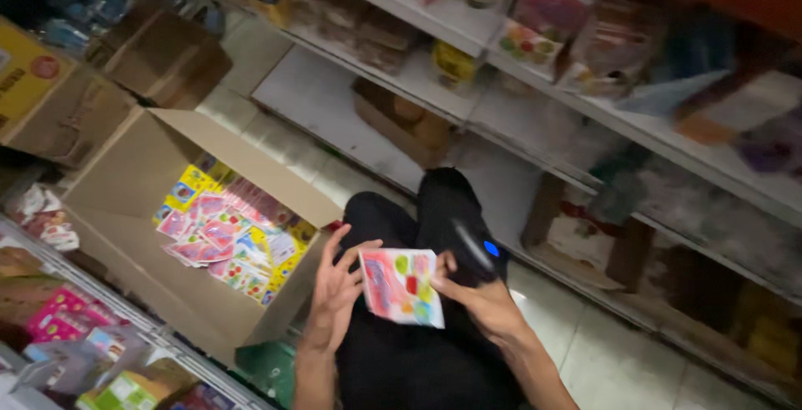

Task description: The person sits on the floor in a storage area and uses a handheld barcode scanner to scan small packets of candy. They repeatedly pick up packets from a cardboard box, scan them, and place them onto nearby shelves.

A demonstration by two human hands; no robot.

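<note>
Both hands, left hand [338, 285] and right hand [480, 297], pinch my colourful packet [402, 286]; I'd grip its edges firmly beside the open box [134, 184].

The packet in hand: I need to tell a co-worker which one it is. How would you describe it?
Beside the open cardboard box of bright packets, the left hand and right hand hold one flat packet over dark trousers. It alone is outside the box.
</note>
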